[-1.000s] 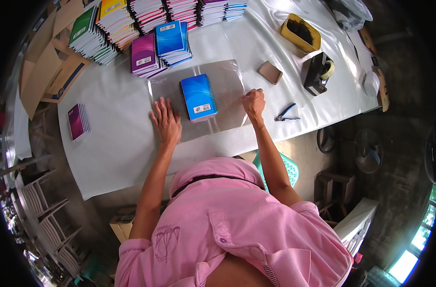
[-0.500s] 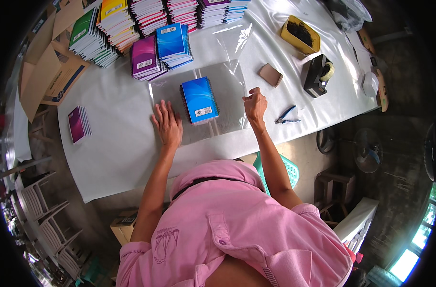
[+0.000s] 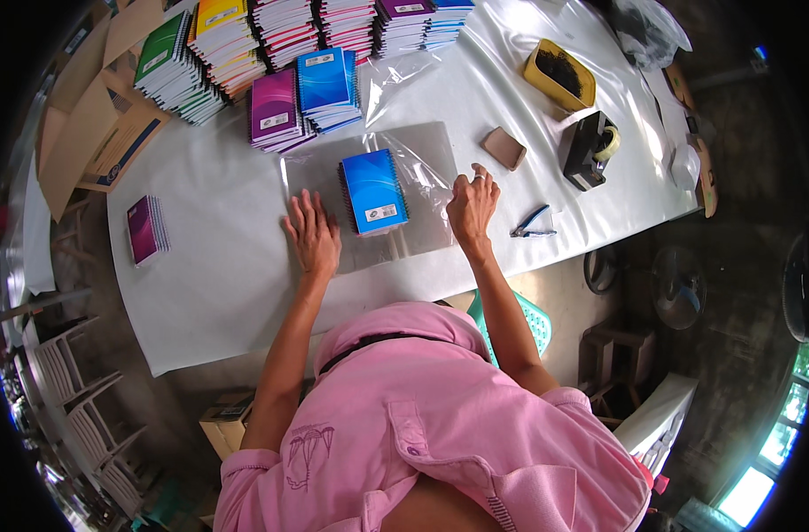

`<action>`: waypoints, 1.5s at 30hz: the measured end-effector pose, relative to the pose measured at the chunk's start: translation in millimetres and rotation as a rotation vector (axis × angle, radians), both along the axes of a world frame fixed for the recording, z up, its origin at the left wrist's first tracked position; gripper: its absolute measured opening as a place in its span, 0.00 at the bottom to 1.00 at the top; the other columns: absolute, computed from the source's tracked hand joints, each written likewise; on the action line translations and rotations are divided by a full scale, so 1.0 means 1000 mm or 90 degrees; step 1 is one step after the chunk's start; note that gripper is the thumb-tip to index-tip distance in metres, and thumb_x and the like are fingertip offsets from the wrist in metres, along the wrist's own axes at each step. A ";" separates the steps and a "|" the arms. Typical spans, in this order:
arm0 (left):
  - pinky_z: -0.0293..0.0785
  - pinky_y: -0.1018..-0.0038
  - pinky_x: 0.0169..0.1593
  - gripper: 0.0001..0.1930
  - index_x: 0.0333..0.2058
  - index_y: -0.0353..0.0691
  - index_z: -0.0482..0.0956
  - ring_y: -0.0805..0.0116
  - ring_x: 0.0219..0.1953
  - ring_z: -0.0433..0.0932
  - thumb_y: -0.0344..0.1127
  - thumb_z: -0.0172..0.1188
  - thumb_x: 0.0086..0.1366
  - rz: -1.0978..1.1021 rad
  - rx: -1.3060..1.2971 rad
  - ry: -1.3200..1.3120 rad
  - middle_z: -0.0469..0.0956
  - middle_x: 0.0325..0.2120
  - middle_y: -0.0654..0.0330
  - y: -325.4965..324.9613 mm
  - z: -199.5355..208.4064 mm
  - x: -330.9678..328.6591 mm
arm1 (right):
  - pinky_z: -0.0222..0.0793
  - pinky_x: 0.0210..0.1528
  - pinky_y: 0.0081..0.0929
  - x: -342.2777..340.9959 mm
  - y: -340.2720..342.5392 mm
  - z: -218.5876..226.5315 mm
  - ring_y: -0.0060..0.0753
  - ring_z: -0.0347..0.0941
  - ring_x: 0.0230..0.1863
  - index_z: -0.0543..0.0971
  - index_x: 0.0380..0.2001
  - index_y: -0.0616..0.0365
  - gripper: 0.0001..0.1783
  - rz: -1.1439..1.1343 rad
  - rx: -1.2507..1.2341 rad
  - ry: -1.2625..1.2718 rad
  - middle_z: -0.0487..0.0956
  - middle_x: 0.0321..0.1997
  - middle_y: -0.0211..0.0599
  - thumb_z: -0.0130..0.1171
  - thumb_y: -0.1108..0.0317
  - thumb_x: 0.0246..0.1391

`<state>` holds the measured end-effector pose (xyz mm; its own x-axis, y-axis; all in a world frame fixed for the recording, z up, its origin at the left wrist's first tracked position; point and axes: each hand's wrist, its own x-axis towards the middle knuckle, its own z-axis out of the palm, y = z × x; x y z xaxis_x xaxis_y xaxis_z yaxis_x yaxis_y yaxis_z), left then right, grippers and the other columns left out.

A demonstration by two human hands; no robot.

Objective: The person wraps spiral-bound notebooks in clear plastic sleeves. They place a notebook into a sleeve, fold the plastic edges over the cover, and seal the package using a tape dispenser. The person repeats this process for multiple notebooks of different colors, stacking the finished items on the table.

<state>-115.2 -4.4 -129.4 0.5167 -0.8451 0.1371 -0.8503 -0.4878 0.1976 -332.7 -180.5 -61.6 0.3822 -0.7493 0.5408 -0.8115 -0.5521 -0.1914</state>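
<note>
A blue spiral notebook (image 3: 374, 188) lies face up on a sheet of clear plastic film (image 3: 433, 232), over a darker grey rectangle on the table. My left hand (image 3: 316, 238) rests flat at the left edge of the film, fingers stretched and slightly apart, holding nothing. At the film's right edge is my right hand (image 3: 473, 211), palm down, its fingers bent and partly spread. A ring shows on one of its fingers. Neither hand touches the notebook. Past the notebook, the film's far part looks creased and glossy.
Stacked notebooks stand at the back, with purple (image 3: 273, 105) and blue (image 3: 324, 78) piles nearest. A small purple notebook (image 3: 145, 229) lies left. Rightward are a brown block (image 3: 504, 149), nippers (image 3: 533, 223), a tape dispenser (image 3: 583, 152) and a yellow tub (image 3: 546, 89). A carton (image 3: 112, 146) stands far left.
My right hand has loosened from a closed fist to bent, more spread fingers at the film's edge. The film's far part has shifted and creased. My left hand stays flat in place.
</note>
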 end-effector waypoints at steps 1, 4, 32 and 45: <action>0.36 0.51 0.69 0.30 0.67 0.42 0.54 0.55 0.72 0.41 0.42 0.46 0.69 0.004 0.027 0.002 0.48 0.69 0.57 0.001 0.003 0.000 | 0.69 0.31 0.48 0.006 0.005 0.014 0.53 0.75 0.29 0.74 0.24 0.61 0.04 0.017 -0.085 -0.023 0.78 0.27 0.48 0.53 0.80 0.42; 0.39 0.51 0.69 0.29 0.66 0.39 0.56 0.52 0.71 0.43 0.42 0.47 0.70 0.006 -0.029 0.022 0.49 0.68 0.54 -0.003 0.015 0.002 | 0.70 0.32 0.46 0.027 0.027 0.058 0.53 0.76 0.29 0.74 0.24 0.59 0.02 0.032 0.356 -0.127 0.79 0.31 0.48 0.54 0.78 0.44; 0.51 0.65 0.68 0.39 0.67 0.32 0.43 0.49 0.68 0.51 0.45 0.53 0.68 0.029 -0.336 0.643 0.50 0.66 0.40 -0.053 0.018 -0.029 | 0.60 0.59 0.35 0.074 -0.045 0.030 0.37 0.67 0.59 0.81 0.44 0.52 0.30 0.505 0.167 0.009 0.76 0.54 0.31 0.52 0.88 0.36; 0.58 0.62 0.65 0.38 0.67 0.32 0.42 0.46 0.66 0.56 0.47 0.51 0.69 0.036 -0.282 0.655 0.51 0.65 0.38 -0.061 0.042 -0.035 | 0.56 0.65 0.41 0.036 0.010 0.009 0.30 0.65 0.63 0.74 0.55 0.48 0.32 0.605 0.232 0.036 0.71 0.62 0.26 0.55 0.83 0.44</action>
